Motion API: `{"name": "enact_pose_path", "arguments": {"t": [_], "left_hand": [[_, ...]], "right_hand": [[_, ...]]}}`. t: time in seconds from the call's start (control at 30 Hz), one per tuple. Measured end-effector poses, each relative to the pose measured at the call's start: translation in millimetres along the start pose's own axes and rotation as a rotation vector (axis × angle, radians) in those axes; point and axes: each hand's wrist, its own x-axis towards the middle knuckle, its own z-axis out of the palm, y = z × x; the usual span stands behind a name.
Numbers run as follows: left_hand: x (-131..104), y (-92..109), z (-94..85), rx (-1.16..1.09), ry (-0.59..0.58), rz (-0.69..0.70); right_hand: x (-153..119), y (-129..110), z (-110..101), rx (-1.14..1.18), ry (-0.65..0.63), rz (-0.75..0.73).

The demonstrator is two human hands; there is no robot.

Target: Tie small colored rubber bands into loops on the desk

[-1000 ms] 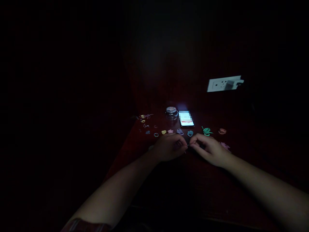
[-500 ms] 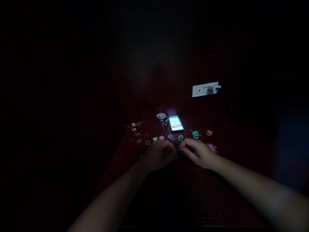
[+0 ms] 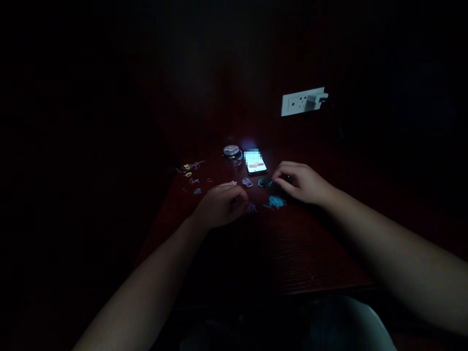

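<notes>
My right hand [image 3: 302, 181] pinches a small blue-green band [image 3: 270, 183] at its fingertips, just right of a blue-green ring bundle [image 3: 261, 182]. Below it lies a loose pile of blue bands [image 3: 277, 202]. My left hand [image 3: 223, 205] is closed, thumb and fingers together, beside a pile of purple bands [image 3: 251, 208]; whatever it may hold is too dark to make out. A purple ring bundle [image 3: 247, 182] lies between the hands, and a bit of a pink bundle [image 3: 233, 183] shows behind my left hand.
Behind the hands, a lit phone [image 3: 256, 162] and a round lidded container [image 3: 231, 151] stand on the dark red table [image 3: 310, 253]. Yellow bands [image 3: 188, 174] and other small bands lie at the left. A white socket panel [image 3: 303, 101] with a plug is on the wall.
My hands have moved apart, the right one now at the blue-green bundle. The view has tilted downward, so the table sits higher in the picture. The blue pile is now uncovered.
</notes>
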Motion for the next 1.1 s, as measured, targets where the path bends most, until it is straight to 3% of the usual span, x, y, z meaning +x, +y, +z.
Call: {"name": "enact_pose_path", "arguments": {"t": [0.23, 0.73, 0.83, 0.93, 1.0, 1.1], "left_hand": [[0.3, 0.1, -4.2, 0.068, 0.005, 0.044], [-1.8, -15.8, -9.2, 0.123, 0.009, 0.046], [-15.3, -37.7, -25.5, 0.223, 0.123, -0.132], [-42.7, -70.7, -46.9, 0.293, 0.241, -0.521], [-61.7, -92.9, -55.9, 0.304, 0.165, -0.82], [-78.3, -118.2, -54.1, 0.33, 0.08, -0.931]], "right_hand": [[-0.7, 1.7, 1.2, -0.053, -0.262, -0.01], [-1.1, 14.3, 10.1, -0.045, -0.41, -0.052], [-1.6, 14.9, 10.0, -0.107, -0.389, -0.067], [-1.5, 17.6, 11.5, -0.117, -0.312, -0.059], [-0.9, 19.3, 13.4, -0.105, -0.25, -0.076], [-0.3, 18.2, 15.1, -0.085, -0.206, -0.103]]}}
